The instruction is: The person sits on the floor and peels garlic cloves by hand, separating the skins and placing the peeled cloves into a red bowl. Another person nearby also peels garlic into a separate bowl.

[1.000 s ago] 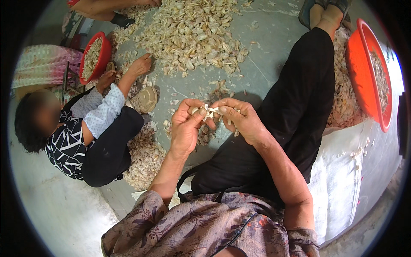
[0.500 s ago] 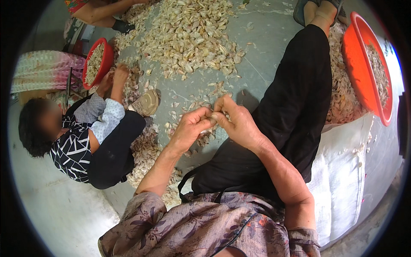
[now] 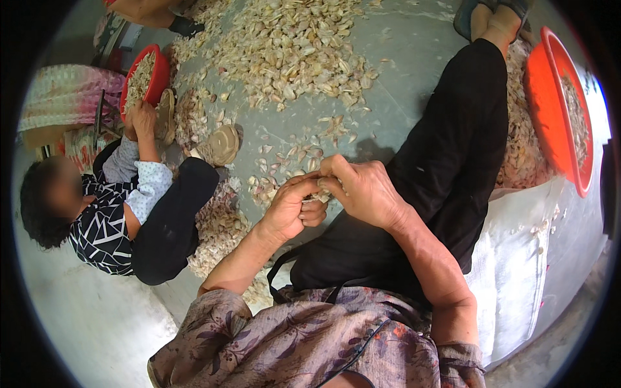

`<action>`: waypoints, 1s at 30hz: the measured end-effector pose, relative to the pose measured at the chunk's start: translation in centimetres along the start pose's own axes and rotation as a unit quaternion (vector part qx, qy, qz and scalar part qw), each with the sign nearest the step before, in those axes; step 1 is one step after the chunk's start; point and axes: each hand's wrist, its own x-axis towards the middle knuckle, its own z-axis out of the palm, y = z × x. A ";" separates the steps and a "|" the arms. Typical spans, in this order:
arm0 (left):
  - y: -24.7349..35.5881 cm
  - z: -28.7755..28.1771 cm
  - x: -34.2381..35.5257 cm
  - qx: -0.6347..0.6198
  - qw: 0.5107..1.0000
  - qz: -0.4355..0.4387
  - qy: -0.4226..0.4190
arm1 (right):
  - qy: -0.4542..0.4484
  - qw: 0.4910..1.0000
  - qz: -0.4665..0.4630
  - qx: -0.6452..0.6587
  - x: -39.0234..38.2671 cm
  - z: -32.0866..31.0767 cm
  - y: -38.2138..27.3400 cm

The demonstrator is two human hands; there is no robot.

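Observation:
My left hand (image 3: 292,208) and my right hand (image 3: 363,189) meet in front of me, above my black trouser leg (image 3: 453,149). Both pinch a small pale garlic piece (image 3: 319,194), mostly hidden between the fingertips. Just beyond the hands, loose garlic cloves and skins (image 3: 291,161) lie scattered on the grey floor. Farther off lies a big heap of garlic cloves (image 3: 291,52).
A person in a black-and-white patterned top (image 3: 103,220) sits at my left, a hand at a red basin (image 3: 145,77) of cloves. An orange basin (image 3: 556,110) stands at my right beside a white sack (image 3: 517,271). Another pile of skins (image 3: 220,226) lies by that person's knee.
My hands have drawn closer together and lower toward my lap. The person at the left has reached a hand up to the red basin.

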 end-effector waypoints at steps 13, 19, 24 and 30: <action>3.0 0.8 -0.1 0.247 0.969 -0.024 0.021 | 0.038 0.966 0.129 0.219 0.3 0.6 1.1; 2.0 1.7 0.8 0.264 0.962 -0.057 0.034 | 0.060 0.957 0.168 0.229 0.1 0.8 1.3; 1.5 1.1 1.4 0.213 0.976 -0.028 0.034 | 0.050 0.969 0.144 0.196 0.2 0.5 1.7; 1.0 -0.2 1.4 0.543 0.811 0.214 0.045 | 0.016 0.954 0.149 0.259 0.2 0.6 1.8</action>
